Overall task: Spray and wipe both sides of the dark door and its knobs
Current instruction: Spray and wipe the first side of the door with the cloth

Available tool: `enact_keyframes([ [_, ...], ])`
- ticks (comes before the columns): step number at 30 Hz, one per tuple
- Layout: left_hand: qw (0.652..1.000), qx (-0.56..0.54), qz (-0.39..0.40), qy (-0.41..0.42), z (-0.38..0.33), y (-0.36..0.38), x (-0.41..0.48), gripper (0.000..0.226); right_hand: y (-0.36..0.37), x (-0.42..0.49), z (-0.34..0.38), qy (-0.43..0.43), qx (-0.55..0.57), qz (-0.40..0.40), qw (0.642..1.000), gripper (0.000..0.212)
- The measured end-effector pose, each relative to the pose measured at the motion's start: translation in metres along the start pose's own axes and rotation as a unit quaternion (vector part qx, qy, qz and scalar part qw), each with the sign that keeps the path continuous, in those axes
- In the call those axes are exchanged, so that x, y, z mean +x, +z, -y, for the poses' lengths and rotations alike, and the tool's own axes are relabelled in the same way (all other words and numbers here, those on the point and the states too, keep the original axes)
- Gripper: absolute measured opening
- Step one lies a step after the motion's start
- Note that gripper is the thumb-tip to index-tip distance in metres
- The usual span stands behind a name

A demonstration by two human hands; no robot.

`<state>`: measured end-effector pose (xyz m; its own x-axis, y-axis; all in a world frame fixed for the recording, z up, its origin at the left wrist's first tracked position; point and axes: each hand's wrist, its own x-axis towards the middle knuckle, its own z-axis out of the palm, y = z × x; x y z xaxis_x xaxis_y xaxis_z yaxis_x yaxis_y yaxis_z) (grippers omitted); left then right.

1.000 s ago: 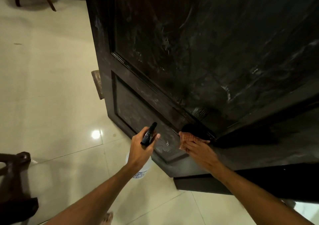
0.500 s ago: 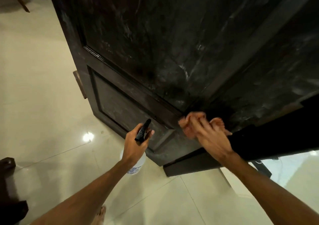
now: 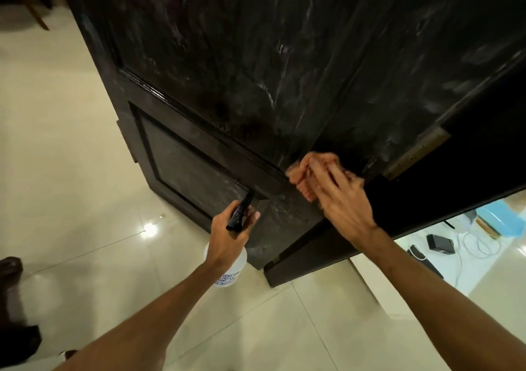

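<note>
Your right hand (image 3: pixel 341 202) presses a bunched orange cloth (image 3: pixel 301 177) of soft fabric against the dark door (image 3: pixel 256 71), a panelled wooden leaf with pale streaks. The spot is low on the door, near its hinged edge, where the raised rail meets the upright. Your fingers lie fairly straight and close together over the cloth. Motion blur hides whether your thumb hooks under it.

To wipe well here, keep your palm flat and run along the moulding groove rather than across it, since grime probably sits in that recess. Refold the cloth once its face looks dirty. The pale smears higher on the door suggest there is plenty left to cover.

Your left hand (image 3: pixel 227 236) grips the neck of the spray bottle (image 3: pixel 229 271), translucent white plastic with a black trigger head. Its fingers are curled round the neck and its nozzle points at the lower panel of the door. Hold it off the door face while you wipe, so the nozzle does not scrape the wood.

The knobs are not in view from this angle (look for them higher, on the door's free edge).

A brass hinge plate (image 3: pixel 418 151) sits on the door's hinged edge, just beside your cloth. Keep your fingertips out of the gap between the door and the dark jamb (image 3: pixel 313 251). Beyond the door, on the far floor, lie a small black box (image 3: pixel 439 244) and a loose white cable (image 3: pixel 478 245). Both are likely trip hazards when you step round to the other side. On the near side of the door the glossy cream floor tile (image 3: pixel 71 142) could turn slick under overspray.
</note>
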<state>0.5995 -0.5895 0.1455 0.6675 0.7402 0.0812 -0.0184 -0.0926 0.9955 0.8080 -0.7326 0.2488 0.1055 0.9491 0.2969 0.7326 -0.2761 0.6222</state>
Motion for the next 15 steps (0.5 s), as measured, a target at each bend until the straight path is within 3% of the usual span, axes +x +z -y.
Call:
enact_keyframes([
  [2,1.000,0.014,-0.006,-0.001,0.003,0.004,-0.005,0.017,0.005,-0.001,0.005,0.015,-0.020,-0.027,0.999,0.054],
  [6,1.000,0.022,-0.013,0.007,0.010,0.015,-0.016,0.017,0.038,-0.027,0.043,-0.059,-0.016,0.044,0.997,0.073],
  [9,1.000,0.016,-0.017,0.008,0.015,0.018,-0.014,0.012,0.040,-0.019,0.042,-0.011,0.030,0.051,0.998,0.073],
  [12,0.999,0.038,-0.034,0.010,0.036,0.017,-0.006,0.013,0.051,-0.012,0.059,0.061,0.024,-0.002,0.998,0.075],
  [15,0.998,0.035,-0.043,0.011,0.060,0.021,-0.005,0.014,0.078,-0.029,0.091,-0.002,0.016,0.051,0.999,0.101],
])
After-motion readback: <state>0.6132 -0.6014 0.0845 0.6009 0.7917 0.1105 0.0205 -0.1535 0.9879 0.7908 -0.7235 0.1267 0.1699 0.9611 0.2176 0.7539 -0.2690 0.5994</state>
